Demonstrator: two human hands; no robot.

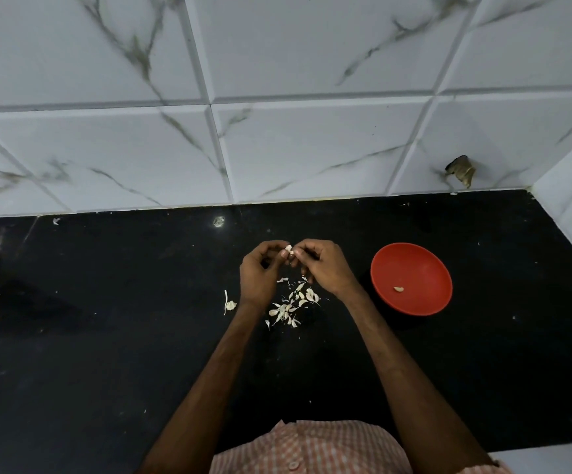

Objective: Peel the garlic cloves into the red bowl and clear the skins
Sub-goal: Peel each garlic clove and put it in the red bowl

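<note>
We pinch one garlic clove between the curled fingertips of the left hand and right hand, above the black counter. The loose skins lie just nearward of both hands. The red bowl sits to the right, holding one peeled clove.

**Colleague:** Where did your view sit?

**Operator:** From my desk I had the one camera, worn on the person's head. It was wide-angle and looked forward and steeply down over the black counter.

**Colleague:** How near?

**Operator:** Near. The checked shirt filled the bottom edge, both forearms ran up from it, and the left hand and right hand met about mid-frame. The tiled wall took the upper part, bowed by the lens.
</note>
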